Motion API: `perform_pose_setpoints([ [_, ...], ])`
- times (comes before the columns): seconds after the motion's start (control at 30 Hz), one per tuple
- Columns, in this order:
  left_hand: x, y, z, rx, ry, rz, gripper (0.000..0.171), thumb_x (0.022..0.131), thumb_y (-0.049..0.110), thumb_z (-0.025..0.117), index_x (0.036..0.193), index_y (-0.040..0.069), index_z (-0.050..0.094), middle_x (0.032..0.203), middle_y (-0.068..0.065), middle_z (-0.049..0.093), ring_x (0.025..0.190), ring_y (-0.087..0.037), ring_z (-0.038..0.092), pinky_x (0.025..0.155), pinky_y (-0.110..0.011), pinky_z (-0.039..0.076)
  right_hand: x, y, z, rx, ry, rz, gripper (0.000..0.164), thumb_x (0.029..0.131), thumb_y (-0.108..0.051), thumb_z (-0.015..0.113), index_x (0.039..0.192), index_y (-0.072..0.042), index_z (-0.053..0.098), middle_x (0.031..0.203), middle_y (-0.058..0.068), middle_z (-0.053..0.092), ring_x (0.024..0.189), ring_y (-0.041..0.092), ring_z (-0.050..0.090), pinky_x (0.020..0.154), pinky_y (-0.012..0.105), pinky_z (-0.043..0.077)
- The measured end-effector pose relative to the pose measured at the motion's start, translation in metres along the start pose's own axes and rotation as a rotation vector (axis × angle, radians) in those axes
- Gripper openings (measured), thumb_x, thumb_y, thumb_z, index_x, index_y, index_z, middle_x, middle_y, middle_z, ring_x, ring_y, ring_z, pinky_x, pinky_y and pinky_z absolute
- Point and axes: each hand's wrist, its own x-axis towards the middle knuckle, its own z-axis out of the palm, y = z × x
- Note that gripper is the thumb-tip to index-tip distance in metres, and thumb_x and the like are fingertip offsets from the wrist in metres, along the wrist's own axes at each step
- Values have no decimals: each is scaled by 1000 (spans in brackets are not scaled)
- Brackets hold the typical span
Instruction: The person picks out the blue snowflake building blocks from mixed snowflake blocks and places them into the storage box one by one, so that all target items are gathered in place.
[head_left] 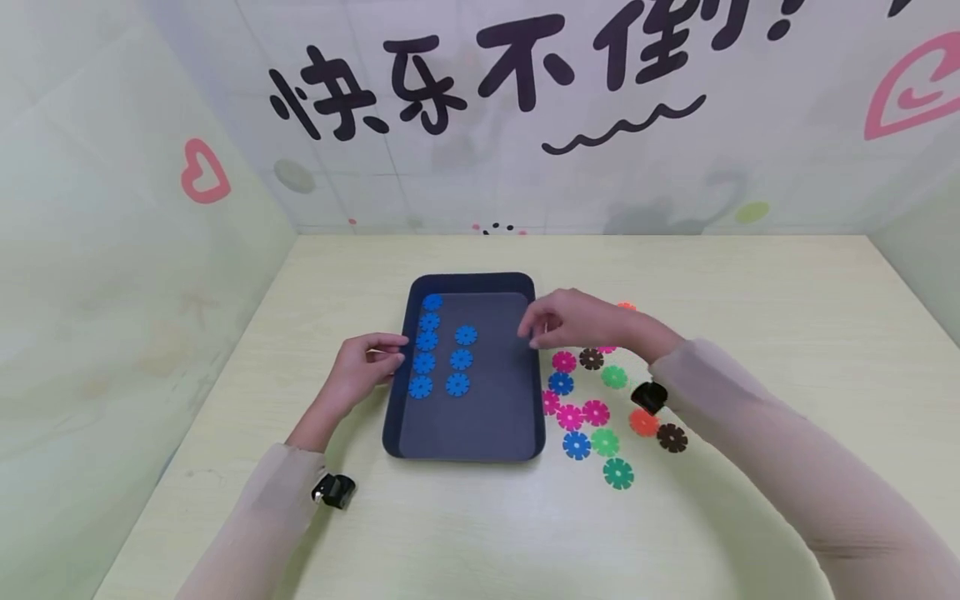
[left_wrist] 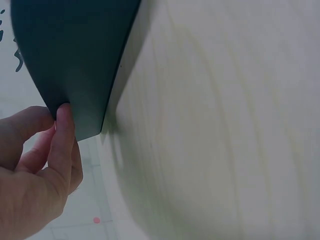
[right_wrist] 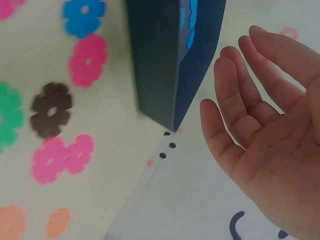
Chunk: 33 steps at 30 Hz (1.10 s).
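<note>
My left hand (head_left: 357,372) pinches the left rim of a dark rectangular tray (head_left: 510,425) between thumb and fingers; the left wrist view shows the fingertips on the tray's outer wall (left_wrist: 82,65). Inside the tray, several blue notched plastic discs (head_left: 424,363) form a column along the left side. Three more blue discs (head_left: 461,359) line up to the right of them. My right hand (head_left: 572,318) hovers over the tray's right rim. In the right wrist view this hand (right_wrist: 270,110) has loosely bent fingers spread apart, with nothing between them.
Right of the tray, loose discs lie scattered on the pale wooden table (head_left: 480,533): pink (head_left: 570,417), blue (head_left: 577,445), green (head_left: 618,473), orange (head_left: 643,422) and brown (head_left: 672,437). My right forearm passes above some. A printed wall (head_left: 480,183) stands behind the table.
</note>
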Motion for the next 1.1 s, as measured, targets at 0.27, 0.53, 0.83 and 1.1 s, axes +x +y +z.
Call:
perform_pose_setpoints([
  [0.27, 0, -2, -1, -20, 3, -5, 28, 88, 2, 58, 116, -4, 60, 98, -17, 56, 79, -20, 60, 66, -30, 54, -33, 28, 14, 81, 27, 84, 19, 85, -6, 65, 103, -4, 66, 84, 6, 63, 73, 24, 58, 65, 35, 51],
  [0.53, 0, -2, -1, -23, 2, -2, 28, 88, 1, 58, 116, -4, 60, 98, -17, 56, 79, -19, 59, 66, -29, 54, -41, 49, 36, 62, 46, 54, 22, 78, -6, 72, 99, -4, 67, 83, 1, 57, 76, 18, 52, 65, 30, 50],
  [0.83, 0, 0, 0, -28, -3, 5, 29, 88, 1, 57, 116, -5, 59, 99, -17, 57, 82, -22, 60, 66, -29, 54, -29, 50, 44, -8, 62, 64, 40, 69, -10, 80, 105, -6, 66, 76, 1, 56, 67, 16, 51, 58, 28, 48],
  [1.1, 2, -2, 0, -32, -1, -4, 28, 88, 1, 58, 116, -4, 60, 100, -17, 57, 81, -22, 59, 66, -28, 54, -25, 55, 47, -49, 67, 94, 41, 66, -9, 82, 104, -8, 67, 80, 1, 56, 72, 17, 51, 58, 26, 48],
])
